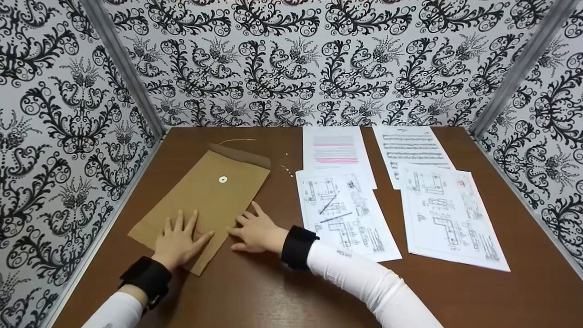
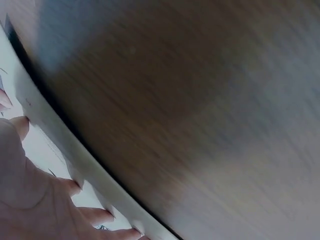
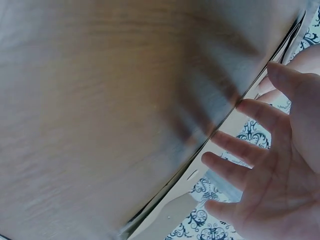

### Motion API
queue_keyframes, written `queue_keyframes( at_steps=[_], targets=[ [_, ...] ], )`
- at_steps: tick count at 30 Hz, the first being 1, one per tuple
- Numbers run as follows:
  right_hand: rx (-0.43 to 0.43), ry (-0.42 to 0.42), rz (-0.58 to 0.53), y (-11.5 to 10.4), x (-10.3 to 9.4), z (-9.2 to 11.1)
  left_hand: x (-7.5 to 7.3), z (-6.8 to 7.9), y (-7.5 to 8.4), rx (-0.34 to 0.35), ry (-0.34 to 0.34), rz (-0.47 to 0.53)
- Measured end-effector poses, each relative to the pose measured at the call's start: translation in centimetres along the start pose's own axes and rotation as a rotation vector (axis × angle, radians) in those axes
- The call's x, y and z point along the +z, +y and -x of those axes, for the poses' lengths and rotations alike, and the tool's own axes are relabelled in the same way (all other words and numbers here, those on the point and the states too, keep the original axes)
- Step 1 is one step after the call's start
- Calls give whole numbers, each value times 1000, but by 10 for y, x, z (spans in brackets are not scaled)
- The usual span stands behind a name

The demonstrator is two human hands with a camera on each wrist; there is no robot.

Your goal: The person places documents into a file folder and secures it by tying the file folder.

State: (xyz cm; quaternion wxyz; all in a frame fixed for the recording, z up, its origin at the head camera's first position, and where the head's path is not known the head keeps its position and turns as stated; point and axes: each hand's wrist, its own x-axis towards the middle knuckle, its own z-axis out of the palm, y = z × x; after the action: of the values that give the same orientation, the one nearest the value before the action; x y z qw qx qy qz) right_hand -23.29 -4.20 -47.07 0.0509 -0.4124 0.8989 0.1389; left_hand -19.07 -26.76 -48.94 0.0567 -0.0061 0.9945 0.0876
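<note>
A brown paper envelope (image 1: 205, 196) lies slanted on the left of the table, its flap (image 1: 241, 156) folded out at the far end. A white button (image 1: 222, 179) sits below the flap, and a thin string (image 1: 237, 140) trails past it. My left hand (image 1: 177, 243) rests with spread fingers on the envelope's near part. At its right edge is my right hand (image 1: 257, 232), fingers extended and fingertips right at the edge. The right wrist view shows these fingers (image 3: 225, 145) straight and apart along the envelope's side.
To the right lie a text page with pink highlighting (image 1: 334, 141), a technical drawing with two dark strokes (image 1: 364, 237), a music sheet (image 1: 410, 136) and another drawing (image 1: 451, 218). Small pale scraps (image 1: 288, 170) lie beside the envelope. A patterned wall (image 1: 291, 68) encloses the table.
</note>
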Motion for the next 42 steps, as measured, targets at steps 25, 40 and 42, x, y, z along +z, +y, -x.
queue_keyframes(
  at_steps=[25,40,42],
  targets=[
    [-78,57,112,-28,-5,24,-8,-5,1,-48,-37,-13],
    [-68,61,-190,6,7,10,-7,-6,-2,-39,-47,3],
    [-43,44,-222,13,8,6,-7,-6,-2,-39,-47,4]
  ],
)
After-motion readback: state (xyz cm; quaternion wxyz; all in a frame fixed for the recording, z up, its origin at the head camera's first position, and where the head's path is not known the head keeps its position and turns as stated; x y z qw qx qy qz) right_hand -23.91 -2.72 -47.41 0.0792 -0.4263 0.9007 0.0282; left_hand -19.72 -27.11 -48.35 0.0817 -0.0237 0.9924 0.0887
